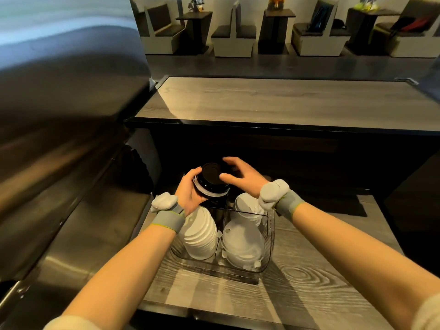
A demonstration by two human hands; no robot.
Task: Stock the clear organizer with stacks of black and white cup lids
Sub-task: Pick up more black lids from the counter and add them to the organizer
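A clear organizer (267, 263) stands on the wooden counter, split into compartments. White lid stacks fill the front left (199, 236), front right (242, 244) and back right (246, 206) compartments. My left hand (188, 194) grips a stack of black lids (210, 181) from its left side, above the back left compartment, tilted toward me. My right hand (240, 176) hovers over the stack's top with fingers spread, thumb near the top lid; whether it touches is unclear.
A stainless steel surface (59, 177) rises along the left. A raised wooden ledge (273, 101) runs behind the organizer with a dark recess below it. Booth seats and tables (233, 32) stand in the background. Bare counter (309, 282) lies right of the organizer.
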